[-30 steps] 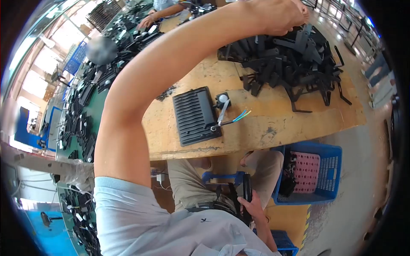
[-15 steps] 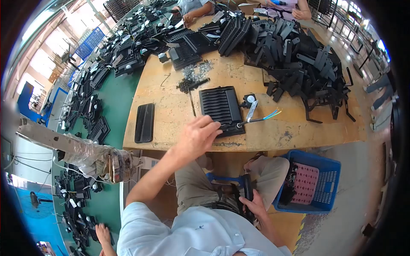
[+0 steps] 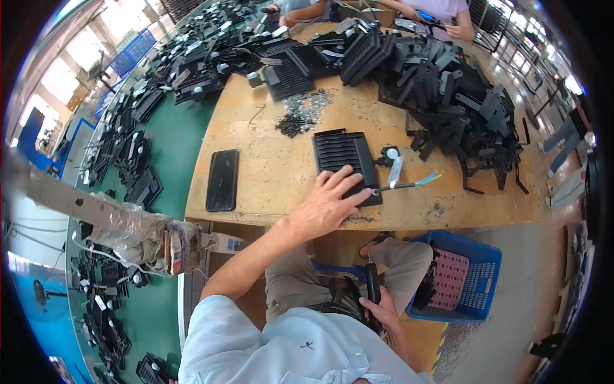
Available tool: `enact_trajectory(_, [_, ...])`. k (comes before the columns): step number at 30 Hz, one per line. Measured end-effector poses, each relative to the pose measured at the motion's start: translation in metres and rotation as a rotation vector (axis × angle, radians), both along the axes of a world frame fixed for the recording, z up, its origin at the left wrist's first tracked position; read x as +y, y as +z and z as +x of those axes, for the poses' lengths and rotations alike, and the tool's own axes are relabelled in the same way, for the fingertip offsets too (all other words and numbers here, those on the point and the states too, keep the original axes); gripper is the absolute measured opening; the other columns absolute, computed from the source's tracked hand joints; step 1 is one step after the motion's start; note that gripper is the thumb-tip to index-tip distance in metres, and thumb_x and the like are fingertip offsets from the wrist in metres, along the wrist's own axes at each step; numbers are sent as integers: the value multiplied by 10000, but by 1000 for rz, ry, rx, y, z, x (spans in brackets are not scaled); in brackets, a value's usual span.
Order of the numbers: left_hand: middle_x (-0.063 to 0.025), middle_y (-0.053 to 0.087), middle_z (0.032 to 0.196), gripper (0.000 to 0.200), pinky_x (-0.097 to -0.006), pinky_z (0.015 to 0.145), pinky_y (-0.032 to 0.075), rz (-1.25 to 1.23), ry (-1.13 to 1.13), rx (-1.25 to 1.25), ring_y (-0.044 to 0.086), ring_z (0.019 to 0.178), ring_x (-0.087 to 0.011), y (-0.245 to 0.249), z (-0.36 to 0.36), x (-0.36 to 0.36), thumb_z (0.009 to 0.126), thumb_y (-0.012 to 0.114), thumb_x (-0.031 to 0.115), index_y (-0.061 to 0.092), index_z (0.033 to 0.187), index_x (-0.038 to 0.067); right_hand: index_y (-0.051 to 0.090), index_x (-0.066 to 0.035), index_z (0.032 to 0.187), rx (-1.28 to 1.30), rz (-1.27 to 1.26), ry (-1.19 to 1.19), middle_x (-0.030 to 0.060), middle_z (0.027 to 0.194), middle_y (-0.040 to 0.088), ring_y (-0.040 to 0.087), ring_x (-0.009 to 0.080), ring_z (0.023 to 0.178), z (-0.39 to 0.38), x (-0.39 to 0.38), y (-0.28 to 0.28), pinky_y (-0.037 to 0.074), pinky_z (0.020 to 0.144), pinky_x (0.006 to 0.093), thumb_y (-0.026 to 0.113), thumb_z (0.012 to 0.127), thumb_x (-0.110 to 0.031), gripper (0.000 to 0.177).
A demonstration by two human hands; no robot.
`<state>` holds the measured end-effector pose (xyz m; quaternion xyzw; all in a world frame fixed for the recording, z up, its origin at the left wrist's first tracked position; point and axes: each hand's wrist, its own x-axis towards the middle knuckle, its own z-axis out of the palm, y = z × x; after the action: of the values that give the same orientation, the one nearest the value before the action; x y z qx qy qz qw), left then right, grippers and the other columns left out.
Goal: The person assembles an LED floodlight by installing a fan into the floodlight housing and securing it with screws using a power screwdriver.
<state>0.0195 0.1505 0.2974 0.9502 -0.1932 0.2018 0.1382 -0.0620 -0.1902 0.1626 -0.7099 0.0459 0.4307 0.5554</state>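
Workbench: we see a wooden table [image 3: 275,173] with a worn, stained top.
Flat panel: a black flat slab [image 3: 222,180] lies alone near the table's left edge.
Fasteners: a loose heap of small screws [image 3: 300,115] sits mid-table, with a bent wire [image 3: 256,115] just beside it.
Brackets: a large pile of black metal brackets [image 3: 460,96] covers the right of the table.
Stacked housings: ribbed black casings [image 3: 358,51] lean together at the far end.
Green surface: we note a green bench [image 3: 173,141] strewn with more black lamp bodies [image 3: 141,185].
Crate: a blue plastic crate [image 3: 483,256] on the floor holds a pink perforated tray [image 3: 451,278].
Post: a bar wrapped in clear film [image 3: 128,227] crosses the lower left.
Co-worker: another person's hand [image 3: 462,32] rests at the far edge.
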Motion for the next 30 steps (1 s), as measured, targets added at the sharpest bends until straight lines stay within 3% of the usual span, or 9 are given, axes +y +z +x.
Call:
enact_trajectory(8, [-133, 571, 1399, 514, -512, 1061, 392, -99, -49, -55, 488, 1366, -335, 5, -10, -5, 918, 755, 309, 639, 1385, 129, 518, -18, 1198, -15, 22, 99, 59, 789, 638, 626, 151, 575, 4, -5, 17, 528, 517, 325, 828, 886, -127, 453])
enact_trajectory(11, [-118, 665, 1223, 397, -471, 992, 457, -246, 8, -235, 604, 1208, -336, 18, -14, 16, 896, 774, 254, 706, 1249, 86, 509, -31, 1216, 83, 103, 76, 56, 781, 628, 631, 158, 586, 8, -11, 32, 528, 516, 327, 825, 885, -126, 467])
enact_trajectory(13, [-114, 716, 1053, 232, -432, 906, 513, -375, 177, -258, 670, 1037, -330, 12, -7, 44, 887, 761, 146, 747, 1104, 66, 502, -46, 1234, 159, 160, 38, 55, 775, 624, 634, 162, 591, 6, -12, 45, 527, 512, 327, 825, 884, -129, 483])
enact_trajectory(15, [-138, 727, 1020, 164, -411, 839, 544, -383, 366, -228, 690, 949, -313, 11, 5, 79, 895, 746, 86, 746, 1052, 39, 493, -63, 1254, 211, 201, 3, 57, 772, 625, 637, 166, 596, 9, -12, 57, 526, 507, 328, 826, 882, -134, 505])
enact_trajectory(17, [-185, 713, 1022, 197, -444, 855, 553, -558, 491, -65, 710, 960, -356, 12, 18, 107, 890, 713, 41, 742, 1085, 26, 489, -72, 1266, 211, 209, -2, 59, 772, 627, 636, 165, 594, 11, -14, 52, 526, 502, 327, 824, 886, -135, 511])
enact_trajectory(21, [-180, 715, 1032, 184, -457, 849, 561, -428, 548, -25, 705, 955, -381, -7, 44, 141, 903, 709, 87, 756, 1074, 41, 481, -72, 1279, 197, 185, -5, 57, 766, 627, 636, 163, 594, 12, -14, 44, 525, 493, 326, 816, 898, -140, 512])
enact_trajectory(24, [-171, 714, 1028, 188, -474, 854, 559, -192, 440, -119, 693, 978, -387, -6, 53, 145, 894, 707, 102, 763, 1066, 52, 484, -67, 1278, 172, 216, -5, 51, 774, 618, 629, 155, 594, 9, -14, 40, 523, 499, 316, 818, 907, -159, 508])
enact_trajectory(27, [-174, 701, 1006, 164, -490, 848, 561, -124, 383, -112, 682, 966, -396, -16, 64, 153, 893, 656, 119, 763, 1007, 70, 483, -62, 1278, 189, 147, 19, 48, 792, 614, 619, 146, 594, 10, -8, 58, 519, 504, 312, 832, 907, -191, 525])
enact_trajectory(30, [-152, 704, 990, 188, -458, 813, 577, -131, 285, -42, 694, 925, -381, -18, 74, 160, 864, 674, 35, 771, 1018, 80, 500, -48, 1208, 108, 176, 63, 33, 781, 591, 604, 119, 587, 6, -13, 44, 494, 495, 290, 834, 920, -285, 501])
